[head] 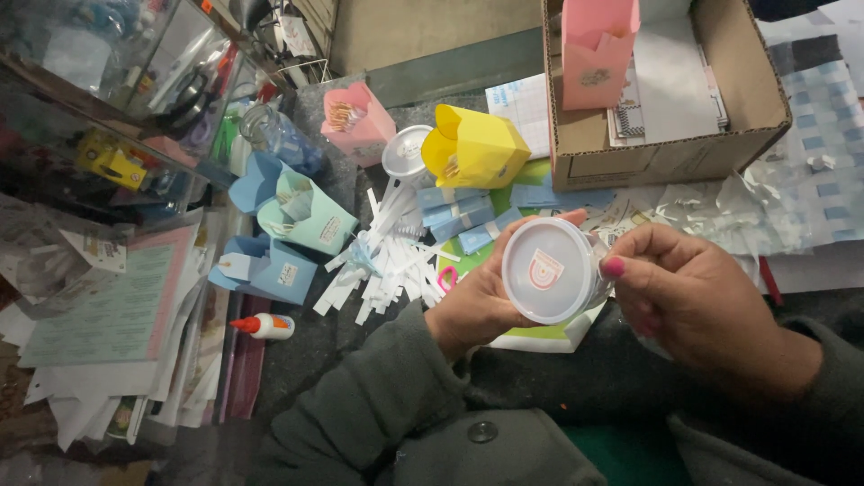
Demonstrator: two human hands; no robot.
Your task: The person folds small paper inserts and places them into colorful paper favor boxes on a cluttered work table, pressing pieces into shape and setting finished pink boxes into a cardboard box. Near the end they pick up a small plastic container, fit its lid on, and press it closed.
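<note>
White-lidded clear round plastic jar [551, 270] lies tipped on its side between both hands, above the person's lap at the desk's [315, 342] near edge. Its lid faces up toward the camera; its long axis runs away from view. Left hand [481, 301] cups it from below-left, right hand [688, 297] grips its far end. Cut white paper strips [387, 261] lie just left.

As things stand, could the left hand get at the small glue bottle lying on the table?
Probably yes, once freed. The left hand helps hold the round white-lidded container with the right hand. The glue bottle lies on that side, with bare table between.
</note>
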